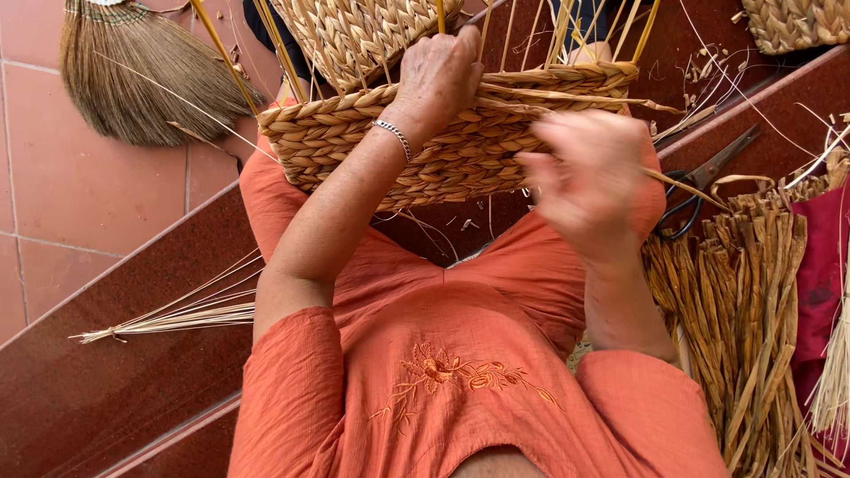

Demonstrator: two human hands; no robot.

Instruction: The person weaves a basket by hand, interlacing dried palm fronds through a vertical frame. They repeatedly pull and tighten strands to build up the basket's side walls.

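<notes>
Dark red-brown polished steps (115, 389) with pink floor tiles (71, 195) to the left carry the work, and the person sits in orange clothes with a half-woven basket (460, 146) on the lap. The left hand (440, 75) has its fingers (460, 49) curled over the basket's upper rim, pressing it steady; the right hand (589, 181) is blurred, so I cannot tell how its fingers are set, though a flat strand (686, 188) seems to run out from it toward the right. The basket lies on its side, long axis running left to right and tilting up toward the right, with bare upright stakes (567, 31) pointing away from the person. Judging from this, the strand could snap or kink if pulled hard, and the basket could roll off the knees if the rim grip slackens. Scissors (708, 181) lie just right of the hand, beside a bundle of dried fibre (744, 327); a broom (133, 75) rests on the tiles.
</notes>
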